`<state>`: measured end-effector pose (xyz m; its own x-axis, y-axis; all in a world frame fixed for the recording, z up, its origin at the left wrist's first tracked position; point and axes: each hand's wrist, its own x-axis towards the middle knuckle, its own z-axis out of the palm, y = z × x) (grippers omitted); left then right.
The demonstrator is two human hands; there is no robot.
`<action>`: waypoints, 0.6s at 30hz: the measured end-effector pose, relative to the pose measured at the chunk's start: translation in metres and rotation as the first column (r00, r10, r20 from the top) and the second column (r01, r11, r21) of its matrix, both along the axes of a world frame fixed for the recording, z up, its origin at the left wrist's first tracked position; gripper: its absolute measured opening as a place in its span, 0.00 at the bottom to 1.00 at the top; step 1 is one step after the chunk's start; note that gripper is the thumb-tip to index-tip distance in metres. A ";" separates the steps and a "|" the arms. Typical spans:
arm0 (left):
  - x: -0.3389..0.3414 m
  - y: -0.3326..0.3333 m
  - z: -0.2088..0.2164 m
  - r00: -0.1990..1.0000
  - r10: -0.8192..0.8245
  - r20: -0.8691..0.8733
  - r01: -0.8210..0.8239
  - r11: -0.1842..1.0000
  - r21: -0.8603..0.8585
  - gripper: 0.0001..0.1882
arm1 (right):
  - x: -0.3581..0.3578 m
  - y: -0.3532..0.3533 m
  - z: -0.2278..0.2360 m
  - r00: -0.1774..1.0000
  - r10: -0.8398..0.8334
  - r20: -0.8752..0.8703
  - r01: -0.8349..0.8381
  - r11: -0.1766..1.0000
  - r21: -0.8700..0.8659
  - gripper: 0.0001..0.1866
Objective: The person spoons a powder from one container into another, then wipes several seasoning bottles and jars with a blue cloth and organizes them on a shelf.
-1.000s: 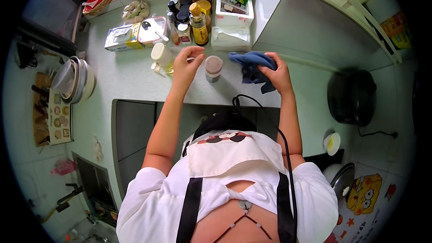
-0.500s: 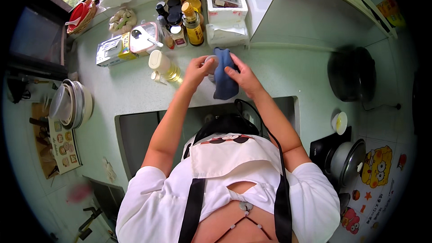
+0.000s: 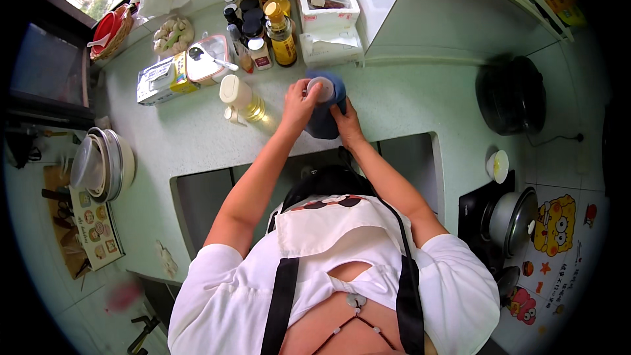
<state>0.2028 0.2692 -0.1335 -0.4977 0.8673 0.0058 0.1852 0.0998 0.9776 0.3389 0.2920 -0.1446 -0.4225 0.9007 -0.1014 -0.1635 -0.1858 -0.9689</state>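
Above the counter beyond the sink, my left hand is closed on a small jar-like container with a pale round top. A blue cloth wraps around the container's far and right sides and hangs down below it. My right hand grips the cloth from the right, fingers partly hidden behind it. Most of the container's body is hidden by the cloth and my fingers. Just left of my left hand, an oil bottle with a cream top stands on the counter.
The sink lies between my body and the counter. Seasoning bottles and a white bin of packets stand at the back. Stacked bowls are at left; a black pot, small bowl and lidded pot at right.
The cloth has gone from hanging beside the container to wrapping around it. My right hand has shifted lower and closer in, and the container's round top now faces up.
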 end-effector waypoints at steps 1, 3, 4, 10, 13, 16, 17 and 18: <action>0.001 0.000 0.001 1.000 0.014 -0.007 -0.014 1.000 -0.011 0.18 | 0.001 0.002 -0.004 1.000 -0.006 0.012 0.007 0.999 -0.042 0.19; 0.004 0.001 0.003 0.999 0.044 -0.021 -0.045 0.998 -0.035 0.18 | 0.005 0.011 -0.032 0.997 0.023 0.072 -0.012 0.988 -0.152 0.17; 0.005 0.001 0.005 0.998 0.058 -0.006 -0.058 0.998 -0.015 0.18 | 0.006 0.016 -0.034 0.994 0.043 0.103 -0.021 0.978 -0.206 0.16; 0.019 -0.004 0.018 0.984 0.170 -0.046 -0.169 0.985 0.027 0.18 | 0.021 0.034 0.014 0.989 0.129 -0.069 -0.141 0.965 -0.220 0.16; 0.020 0.002 -0.003 0.979 0.198 -0.045 -0.196 0.979 0.059 0.17 | 0.031 0.033 0.037 0.951 0.306 -0.035 -0.308 0.938 -0.162 0.18; 0.027 0.005 -0.009 0.976 0.196 0.095 -0.204 0.975 0.084 0.17 | 0.025 0.029 0.017 0.920 0.282 0.272 -0.327 0.935 0.135 0.26; 0.031 0.004 0.001 0.975 0.188 0.118 -0.196 0.978 0.064 0.16 | 0.022 0.028 0.006 0.900 0.228 0.370 -0.327 0.916 0.231 0.28; 0.034 0.002 0.008 0.972 0.189 0.138 -0.197 0.980 0.044 0.16 | 0.017 0.024 0.018 0.904 0.246 0.349 -0.322 0.929 0.181 0.33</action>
<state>0.2368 0.2709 -0.1256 -0.6551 0.7551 -0.0248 0.0367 0.0647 0.9972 0.3561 0.3161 -0.1264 -0.6440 0.7610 -0.0778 0.1831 0.0546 -0.9816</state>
